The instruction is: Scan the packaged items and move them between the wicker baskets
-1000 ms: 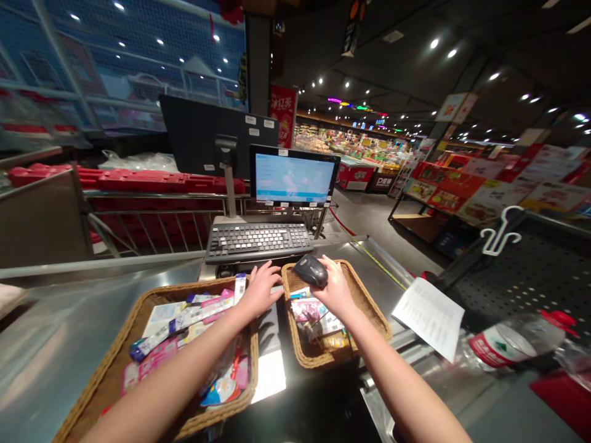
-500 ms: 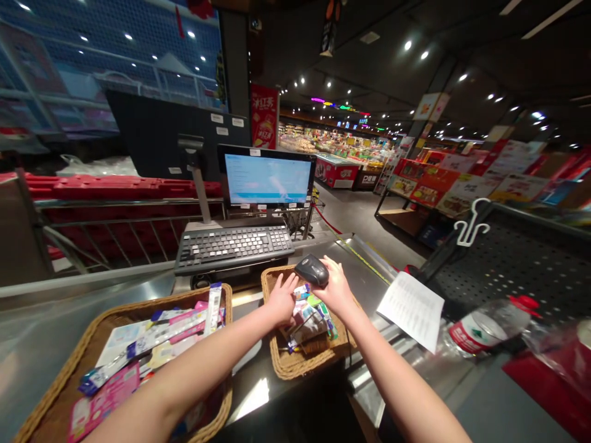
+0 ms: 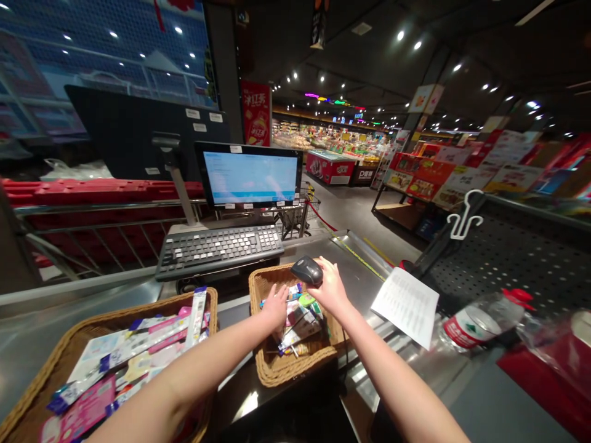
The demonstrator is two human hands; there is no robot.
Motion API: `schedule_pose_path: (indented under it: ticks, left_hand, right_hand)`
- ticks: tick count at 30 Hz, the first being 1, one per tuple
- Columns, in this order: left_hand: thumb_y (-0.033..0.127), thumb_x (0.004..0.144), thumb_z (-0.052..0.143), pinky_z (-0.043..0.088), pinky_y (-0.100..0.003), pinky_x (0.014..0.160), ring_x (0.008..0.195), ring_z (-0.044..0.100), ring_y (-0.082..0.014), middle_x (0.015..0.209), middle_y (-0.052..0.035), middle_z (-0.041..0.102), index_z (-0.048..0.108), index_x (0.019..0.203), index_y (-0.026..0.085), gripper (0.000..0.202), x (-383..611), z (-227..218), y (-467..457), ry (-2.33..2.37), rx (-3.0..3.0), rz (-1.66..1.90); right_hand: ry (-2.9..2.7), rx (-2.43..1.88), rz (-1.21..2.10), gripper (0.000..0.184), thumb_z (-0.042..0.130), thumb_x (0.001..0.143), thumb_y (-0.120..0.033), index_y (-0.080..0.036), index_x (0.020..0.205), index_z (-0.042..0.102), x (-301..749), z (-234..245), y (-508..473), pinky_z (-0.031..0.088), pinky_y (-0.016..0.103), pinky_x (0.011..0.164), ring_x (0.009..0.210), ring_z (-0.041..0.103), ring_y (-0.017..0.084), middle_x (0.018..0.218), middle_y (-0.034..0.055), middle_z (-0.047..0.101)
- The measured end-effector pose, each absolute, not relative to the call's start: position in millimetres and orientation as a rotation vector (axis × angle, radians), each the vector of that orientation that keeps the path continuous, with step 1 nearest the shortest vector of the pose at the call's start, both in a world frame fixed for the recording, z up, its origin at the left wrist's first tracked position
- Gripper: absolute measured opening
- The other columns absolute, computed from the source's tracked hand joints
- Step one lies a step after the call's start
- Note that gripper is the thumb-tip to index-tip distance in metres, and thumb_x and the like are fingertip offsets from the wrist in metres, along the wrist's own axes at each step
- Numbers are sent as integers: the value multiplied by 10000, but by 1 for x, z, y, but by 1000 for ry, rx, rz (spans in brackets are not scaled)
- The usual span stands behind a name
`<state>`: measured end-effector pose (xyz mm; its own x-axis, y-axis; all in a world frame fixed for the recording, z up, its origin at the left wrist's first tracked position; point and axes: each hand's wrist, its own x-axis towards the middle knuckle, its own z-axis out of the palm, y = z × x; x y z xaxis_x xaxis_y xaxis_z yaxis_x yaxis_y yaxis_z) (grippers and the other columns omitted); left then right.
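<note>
My right hand [image 3: 330, 286] is wrapped round a black barcode scanner [image 3: 307, 271], held above the far edge of a small wicker basket [image 3: 272, 373]. A dark cable hangs below that hand. My left hand [image 3: 276, 307] reaches into the same basket with its fingers stretched out, over small packaged goods [image 3: 302, 323]; its thumb side is partly hidden. Under my left forearm stands a larger wicker basket [image 3: 60, 344] of flat packets, several of them pink [image 3: 85, 409]. A white and purple stick-shaped packet [image 3: 197, 314] leans at its right rim.
Behind the baskets are a keyboard [image 3: 221, 249] and a lit monitor [image 3: 252, 178], with another screen's dark back [image 3: 138, 135] to the left. On the right lie a printed sheet [image 3: 406, 304], a large plastic bottle [image 3: 478, 326] and a white hook [image 3: 465, 215] on a perforated panel.
The view has turned slightly right, so most things appear farther left. My left hand has drawn back a little from the scanner, down over the goods. The right hand still holds the scanner.
</note>
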<state>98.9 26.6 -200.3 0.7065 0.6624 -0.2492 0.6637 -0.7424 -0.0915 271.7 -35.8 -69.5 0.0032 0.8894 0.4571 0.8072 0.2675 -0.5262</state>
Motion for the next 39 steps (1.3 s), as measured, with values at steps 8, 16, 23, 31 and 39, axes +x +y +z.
schedule_pose_path:
  ticks: [8,16,23,31,39]
  left_hand:
    - [492,299,876,-109,-536,1172,1423,177,-443,1473,-122,427,635,1244,264,1002,115,-235,40,1226,2699,-411]
    - [282,457,837,-122,-520,1173,1415,245,-407,1453,-138,449,673,1191,234,754,112,-235,31,1210,2776,-346]
    - [268,503,825,-33,-582,1163,1379,298,-435,1445,-200,446,680,1177,158,698,114,-223,35,1216,2785,-424]
    - [245,458,869,30,-612,1145,1323,367,-432,1425,-233,450,691,1140,152,711,115,-204,32,1240,2791,-388]
    - [458,461,868,39,-627,1138,1383,285,-420,1471,-243,384,582,1279,141,923,115,-182,28,1229,2870,-471]
  right_hand:
    - [-1749,-1565,157,460,649,613,-169,-217,1070,622,269,-70,-18,135,675,1104,1328,407,348,1209,100,616]
    - [-1726,-1564,183,456,659,616,-171,-206,1069,617,270,-75,-13,171,658,1104,1316,424,346,1213,105,619]
    - [-1698,-1549,233,443,663,606,-167,-214,1043,620,275,-75,-12,129,659,1116,1327,409,346,1215,89,622]
    - [-1706,-1571,216,413,642,612,-156,-213,1022,633,277,-71,-14,135,655,1118,1335,397,344,1204,85,628]
    - [-1707,-1571,200,409,636,620,-163,-217,1025,633,276,-70,-16,154,663,1109,1324,412,346,1200,83,635]
